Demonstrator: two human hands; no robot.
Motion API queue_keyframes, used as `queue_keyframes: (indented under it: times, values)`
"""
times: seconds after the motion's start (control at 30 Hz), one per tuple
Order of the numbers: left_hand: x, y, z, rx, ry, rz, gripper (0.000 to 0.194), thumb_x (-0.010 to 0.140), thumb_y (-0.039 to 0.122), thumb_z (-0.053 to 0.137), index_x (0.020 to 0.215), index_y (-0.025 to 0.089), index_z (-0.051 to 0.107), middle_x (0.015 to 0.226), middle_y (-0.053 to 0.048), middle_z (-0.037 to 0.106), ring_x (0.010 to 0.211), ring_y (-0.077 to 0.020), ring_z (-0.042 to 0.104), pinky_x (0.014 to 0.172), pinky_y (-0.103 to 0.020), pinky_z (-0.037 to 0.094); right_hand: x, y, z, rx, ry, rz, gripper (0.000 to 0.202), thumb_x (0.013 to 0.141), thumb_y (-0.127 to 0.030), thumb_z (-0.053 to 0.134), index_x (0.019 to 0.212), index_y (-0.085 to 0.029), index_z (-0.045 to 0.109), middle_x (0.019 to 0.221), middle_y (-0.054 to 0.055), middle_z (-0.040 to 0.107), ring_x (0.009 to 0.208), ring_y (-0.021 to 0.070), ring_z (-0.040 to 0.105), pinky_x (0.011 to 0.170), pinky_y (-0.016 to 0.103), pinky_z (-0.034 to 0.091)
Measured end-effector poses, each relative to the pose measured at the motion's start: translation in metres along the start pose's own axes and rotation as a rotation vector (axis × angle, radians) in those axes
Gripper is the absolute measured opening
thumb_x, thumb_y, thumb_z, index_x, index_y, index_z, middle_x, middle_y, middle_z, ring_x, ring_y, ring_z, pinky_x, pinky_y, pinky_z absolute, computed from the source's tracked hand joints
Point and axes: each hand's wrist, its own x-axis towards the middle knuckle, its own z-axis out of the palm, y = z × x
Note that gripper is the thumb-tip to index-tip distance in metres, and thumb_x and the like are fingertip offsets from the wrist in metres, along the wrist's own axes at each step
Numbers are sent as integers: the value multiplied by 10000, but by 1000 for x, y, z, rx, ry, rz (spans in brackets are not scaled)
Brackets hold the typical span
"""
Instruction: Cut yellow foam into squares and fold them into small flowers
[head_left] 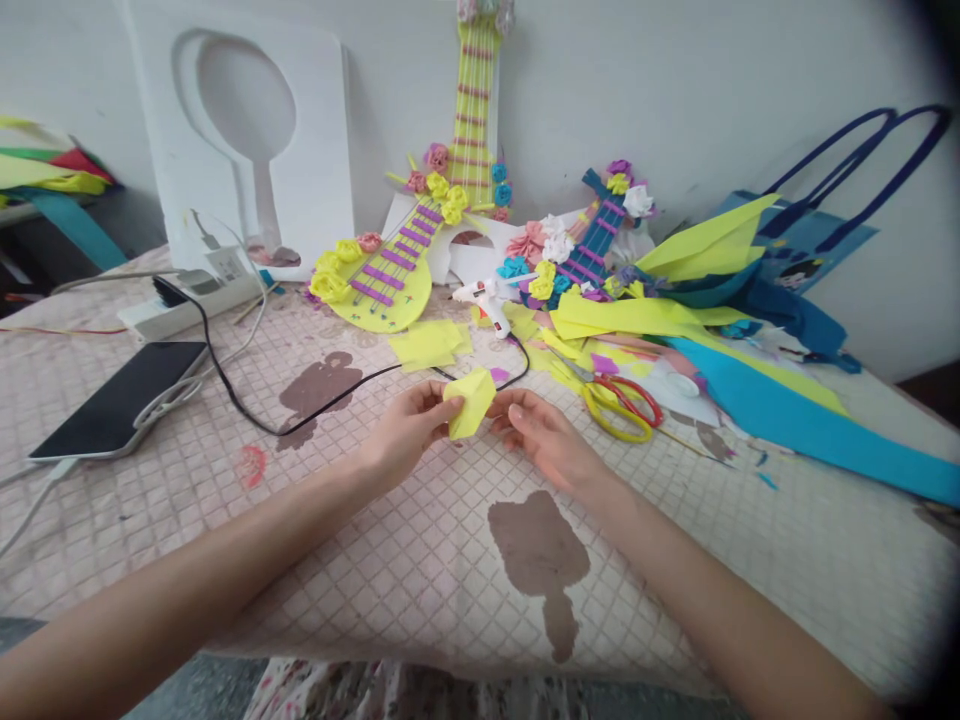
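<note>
A small folded piece of yellow crepe paper (471, 404) is pinched between the thumb and fingers of my left hand (412, 428), just above the table. Close to its right edge is my right hand (541, 432), fingers loosely bent and slightly apart; whether a fingertip touches the paper I cannot tell. Behind the hands, more yellow paper pieces (424, 345) lie in a flat pile. A white glue gun (486, 303) stands beyond them, its black cord running behind my hands. Yellow-handled scissors (616, 412) and red-handled scissors (637, 395) lie to the right.
Paper-flower-trimmed toy guitars, one yellow (394, 285) and one blue (592, 245), lean at the back near a white foam board (319, 150). Blue paper strips (810, 410) and a blue bag (832, 250) sit right. A phone (120, 400) and power strip (187, 305) are left.
</note>
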Motion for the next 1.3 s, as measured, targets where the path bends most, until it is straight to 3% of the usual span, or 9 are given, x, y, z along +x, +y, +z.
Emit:
queue_keyframes:
  times: [0.07,0.2,0.43,0.67,0.77,0.93,1.13,1.3]
  values:
    - [-4,-1,4,-104,6,-30,256,709,265,704,806,144,499,840,-12,605,726,-84,578,687,-223,473,-1,0,4,41,-16,19,288,719,-387,691,900,-194,575,933,38,608,807,146,569,609,247,417]
    - [-9,-4,9,-112,-46,-99,270,699,264,723,809,134,513,850,-32,620,751,-108,598,725,-257,485,-1,5,4,18,9,23,222,695,-343,717,781,-189,583,776,-3,581,710,123,542,600,243,418]
    - [-9,-5,10,-128,-23,-93,268,689,263,724,811,136,521,898,-37,628,791,-107,605,759,-254,486,1,3,3,57,-21,41,299,763,-487,621,814,-197,576,805,28,602,754,160,570,571,254,429]
    - [-8,-4,8,-68,-101,-114,287,714,299,712,885,126,561,918,-52,629,819,-127,613,797,-286,491,-2,4,2,-77,10,-29,210,756,-362,660,737,-191,541,662,-19,566,618,119,521,561,251,417]
    - [-6,-2,6,111,-122,-61,298,752,362,669,911,129,572,888,-47,621,798,-133,603,733,-278,493,-2,2,-3,-177,-16,-3,186,770,-356,642,781,-190,557,655,-24,564,569,106,502,526,242,397]
    - [0,-2,1,361,-120,45,262,720,349,681,818,125,587,686,0,571,593,-86,523,539,-208,428,-3,0,-5,-302,-59,-9,186,779,-364,624,843,-192,594,756,-6,585,632,117,524,553,247,411]
    - [1,-3,-1,364,-103,30,241,731,350,658,762,130,566,645,4,571,537,-76,512,502,-202,419,-5,-4,-5,-261,-29,-4,233,824,-428,560,819,-199,600,708,-12,559,597,111,498,528,237,399]
    - [0,0,0,362,-63,-16,198,740,312,644,758,134,560,632,10,575,541,-76,526,529,-207,442,-6,-7,-9,-276,-57,6,189,774,-362,632,819,-184,584,710,-15,548,573,97,466,507,230,374]
